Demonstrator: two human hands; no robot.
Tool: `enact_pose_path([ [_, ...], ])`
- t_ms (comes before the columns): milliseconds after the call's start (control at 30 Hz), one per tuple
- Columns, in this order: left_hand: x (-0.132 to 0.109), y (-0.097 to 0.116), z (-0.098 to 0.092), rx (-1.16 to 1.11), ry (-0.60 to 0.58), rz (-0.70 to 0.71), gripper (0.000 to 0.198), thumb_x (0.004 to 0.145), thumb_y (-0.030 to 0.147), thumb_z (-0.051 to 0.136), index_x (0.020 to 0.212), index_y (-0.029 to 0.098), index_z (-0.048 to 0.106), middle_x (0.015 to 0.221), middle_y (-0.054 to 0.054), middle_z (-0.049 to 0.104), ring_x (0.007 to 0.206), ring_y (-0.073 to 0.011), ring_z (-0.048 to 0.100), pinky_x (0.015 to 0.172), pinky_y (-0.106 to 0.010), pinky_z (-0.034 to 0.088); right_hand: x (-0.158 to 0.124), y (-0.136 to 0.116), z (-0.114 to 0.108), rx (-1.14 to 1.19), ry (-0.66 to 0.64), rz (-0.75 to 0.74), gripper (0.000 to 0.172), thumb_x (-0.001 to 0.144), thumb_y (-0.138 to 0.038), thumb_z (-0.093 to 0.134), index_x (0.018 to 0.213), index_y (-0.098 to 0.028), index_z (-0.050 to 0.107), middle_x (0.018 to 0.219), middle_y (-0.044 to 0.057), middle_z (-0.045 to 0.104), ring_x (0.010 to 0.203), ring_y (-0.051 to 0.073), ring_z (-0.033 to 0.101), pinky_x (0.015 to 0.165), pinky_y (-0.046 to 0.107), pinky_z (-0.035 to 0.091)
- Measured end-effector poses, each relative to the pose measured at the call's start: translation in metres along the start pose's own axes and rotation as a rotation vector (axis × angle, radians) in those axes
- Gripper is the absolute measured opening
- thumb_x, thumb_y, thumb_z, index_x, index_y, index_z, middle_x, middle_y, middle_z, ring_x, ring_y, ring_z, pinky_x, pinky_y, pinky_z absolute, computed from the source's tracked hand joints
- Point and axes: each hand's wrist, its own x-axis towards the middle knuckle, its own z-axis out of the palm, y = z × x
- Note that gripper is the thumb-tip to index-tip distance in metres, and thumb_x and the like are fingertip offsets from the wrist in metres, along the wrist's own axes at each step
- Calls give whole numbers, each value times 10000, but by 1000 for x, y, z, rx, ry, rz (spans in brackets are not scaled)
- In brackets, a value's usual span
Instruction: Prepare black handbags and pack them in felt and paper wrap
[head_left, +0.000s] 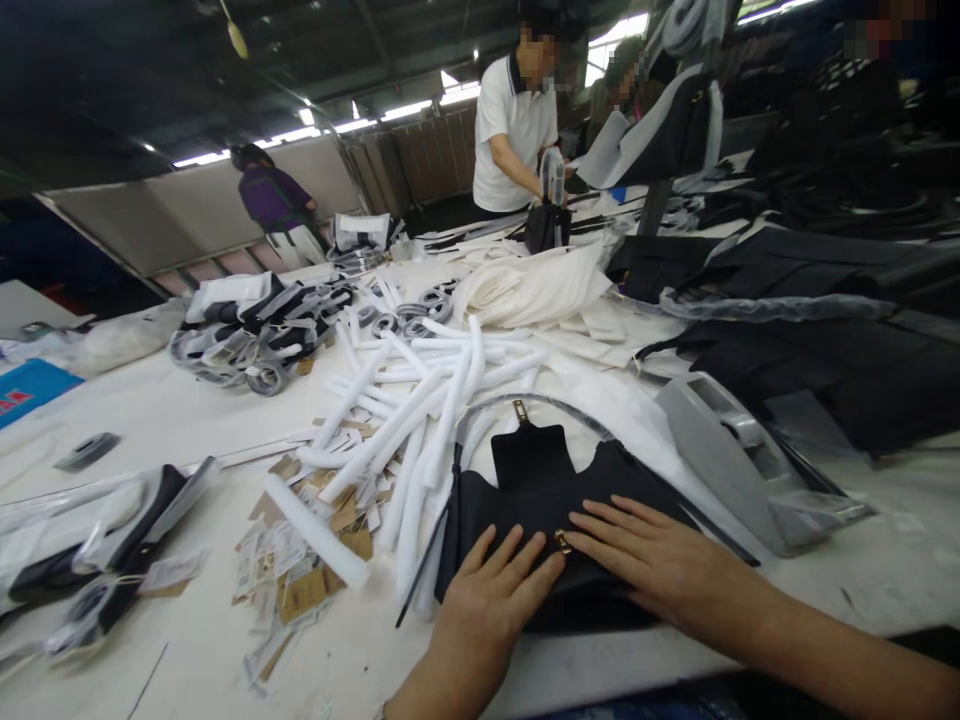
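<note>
The bag (pixel 547 497) under the left hand (pixel 484 602) and right hand (pixel 660 560) is black, its clasp (pixel 562 542) gold. Left of both hands, the sticks (pixel 382 437) are white, the tags (pixel 304 597) brown and white.

Before me spreads a broad, white-topped table (pixel 195 415). On it I have a black bag with gold metal fittings (pixel 480 495), a loose heap of long white foam rods (pixel 409 405), scattered brown and white paper tags (pixel 304 597), and a grey plastic wedge-shaped object (pixel 709 455).
</note>
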Motion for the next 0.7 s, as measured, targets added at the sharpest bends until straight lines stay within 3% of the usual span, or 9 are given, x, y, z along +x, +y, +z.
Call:
enact_pose_path([
  [100, 8, 1, -18, -56, -101, -76, 459, 1005, 206, 521, 1459, 256, 477, 1445, -36, 582, 1288, -247, 598, 1060, -458, 526, -5, 3, -17, 106, -51, 51, 855, 817, -259, 755, 1563, -237, 337, 1530, 107, 489, 1384, 318, 486, 1122, 531, 437],
  [200, 20, 5, -37, -78, -239, -128, 811, 829, 369, 788, 1523, 284, 378, 1501, -109, 517, 1321, -346, 558, 1046, -567, 513, -7, -1, -26, 133, -69, 102, 987, 738, -295, 828, 1576, -250, 307, 1558, 125, 443, 1404, 361, 448, 1123, 593, 418],
  [267, 24, 6, -40, -50, -284, -98, 920, 776, 413, 831, 1544, 332, 331, 1512, -131, 499, 1334, -384, 534, 1033, -615, 501, -9, -5, -19, 103, -62, 116, 972, 731, -232, 813, 1570, -241, 323, 1561, 126, 438, 1405, 362, 447, 1121, 593, 423],
  [400, 9, -1, -17, 24, -226, 28, 664, 980, 249, 583, 1550, 407, 281, 1543, -34, 470, 1366, -323, 512, 1060, -571, 493, -15, -7, 14, 51, 28, 69, 731, 879, -76, 573, 1553, -264, 359, 1534, 74, 485, 1428, 285, 427, 1132, 525, 434],
  [533, -15, -8, 5, 47, -148, 77, 698, 963, 91, 486, 1559, 380, 266, 1591, -17, 394, 1441, -310, 414, 1100, -562, 454, -22, -5, 43, 103, 130, 40, 657, 940, -49, 407, 1544, -304, 376, 1534, 38, 489, 1480, 244, 333, 1151, 510, 406],
  [600, -18, -7, 4, -16, -200, 67, 738, 935, 116, 528, 1567, 379, 251, 1626, -35, 327, 1477, -320, 348, 1124, -576, 421, -24, -5, 44, 182, 103, 65, 686, 908, -64, 439, 1546, -307, 375, 1556, 38, 461, 1494, 243, 303, 1179, 526, 356],
  [700, -16, 2, 1, -91, -231, -9, 693, 967, 307, 572, 1565, 415, 239, 1645, -38, 288, 1496, -325, 306, 1154, -596, 373, -24, -7, 33, 269, 19, 97, 651, 922, -228, 564, 1543, -305, 385, 1575, 60, 433, 1491, 281, 311, 1192, 570, 308],
])
